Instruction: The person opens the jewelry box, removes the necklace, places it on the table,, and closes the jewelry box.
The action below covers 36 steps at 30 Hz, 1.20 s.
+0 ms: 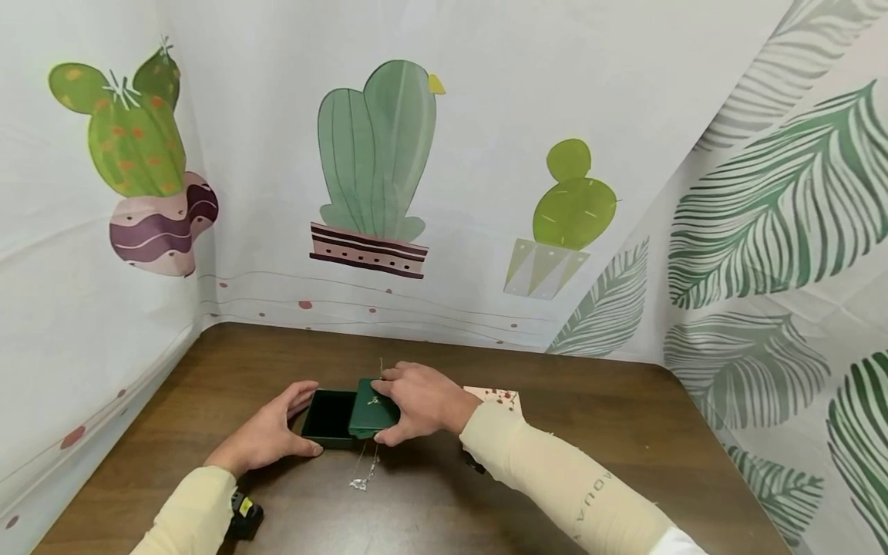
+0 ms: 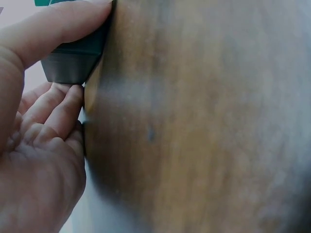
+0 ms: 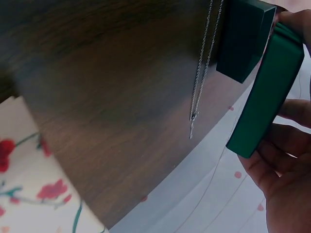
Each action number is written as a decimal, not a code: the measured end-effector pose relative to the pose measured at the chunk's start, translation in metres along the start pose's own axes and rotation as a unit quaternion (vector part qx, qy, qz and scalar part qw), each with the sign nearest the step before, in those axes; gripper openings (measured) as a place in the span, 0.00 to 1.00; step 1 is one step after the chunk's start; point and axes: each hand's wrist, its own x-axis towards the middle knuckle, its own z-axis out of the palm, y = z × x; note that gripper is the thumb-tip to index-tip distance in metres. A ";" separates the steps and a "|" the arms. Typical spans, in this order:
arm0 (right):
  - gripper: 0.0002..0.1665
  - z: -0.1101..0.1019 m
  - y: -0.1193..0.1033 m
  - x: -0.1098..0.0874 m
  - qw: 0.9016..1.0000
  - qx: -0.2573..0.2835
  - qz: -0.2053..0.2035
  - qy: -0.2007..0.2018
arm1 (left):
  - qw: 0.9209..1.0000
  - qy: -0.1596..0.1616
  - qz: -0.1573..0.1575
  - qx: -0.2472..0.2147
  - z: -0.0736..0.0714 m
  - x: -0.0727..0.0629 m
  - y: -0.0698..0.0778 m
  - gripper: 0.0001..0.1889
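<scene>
A dark green jewelry box base (image 1: 329,418) with a dark lining sits uncovered on the table. My left hand (image 1: 267,432) holds it from the left, thumb at the near side and fingers at the far corner; the left wrist view shows this thumb (image 2: 58,26) along the box wall. Its green lid (image 1: 375,408), with a small gold mark on top, is gripped by my right hand (image 1: 426,401) above the right part of the base. A silver necklace (image 1: 358,484) lies on the table, its middle hidden beneath the lid in the head view. The right wrist view shows the chain (image 3: 200,77) beside the base.
A card with red blossoms (image 1: 506,399) lies partly behind my right forearm. Brown tabletop (image 1: 590,432) extends around the box. Behind it hangs a white cloth (image 1: 486,154) printed with cacti and leaves.
</scene>
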 end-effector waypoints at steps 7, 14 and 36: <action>0.46 0.003 -0.006 0.010 1.000 -0.004 -0.015 0.026 | 1.000 0.006 -0.002 0.001 0.000 0.001 0.000 0.56; 0.47 0.006 -0.012 0.018 1.000 -0.011 -0.013 0.018 | 1.000 0.002 -0.002 -0.007 0.000 0.000 0.001 0.56; 0.46 0.012 -0.032 0.037 0.998 -0.048 -0.015 0.030 | 1.000 -0.002 -0.008 -0.026 0.001 0.002 -0.002 0.57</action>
